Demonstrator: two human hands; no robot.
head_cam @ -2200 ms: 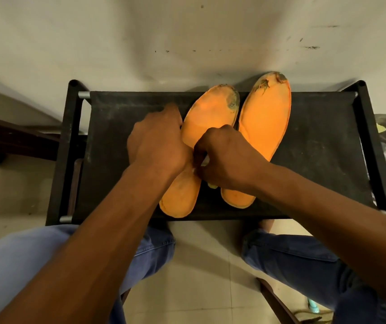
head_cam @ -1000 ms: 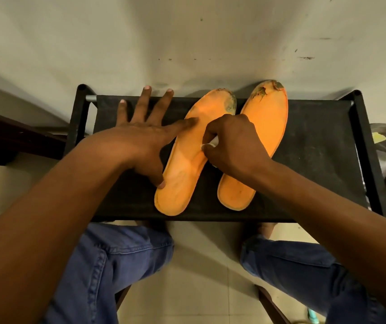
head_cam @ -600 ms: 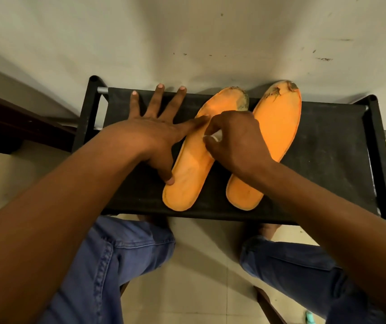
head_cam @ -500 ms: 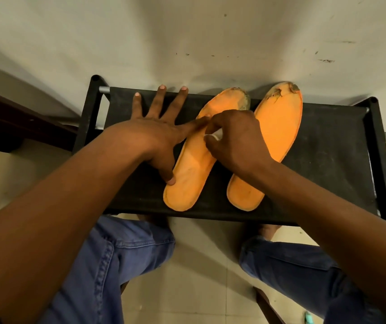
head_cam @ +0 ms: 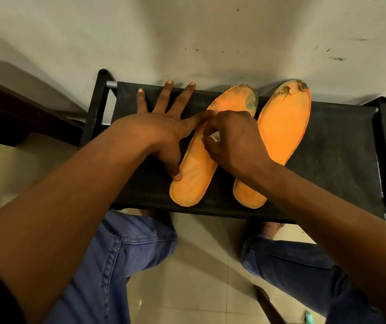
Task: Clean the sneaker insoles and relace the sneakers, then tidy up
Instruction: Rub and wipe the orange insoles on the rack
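Two flat orange foam insoles lie side by side on a black fabric-topped metal-framed rack [head_cam: 341, 146], toes at its far edge and heels near its near edge. The left hand [head_cam: 161, 129] lies flat with fingers spread, index finger and thumb pressing the left insole [head_cam: 196, 169] along its left side. The right hand [head_cam: 231, 139] is curled over that insole's middle, pinching a small white object [head_cam: 214, 137], too hidden to identify. The right insole [head_cam: 283, 127], worn dark at the toe, lies just beside, partly under the right wrist.
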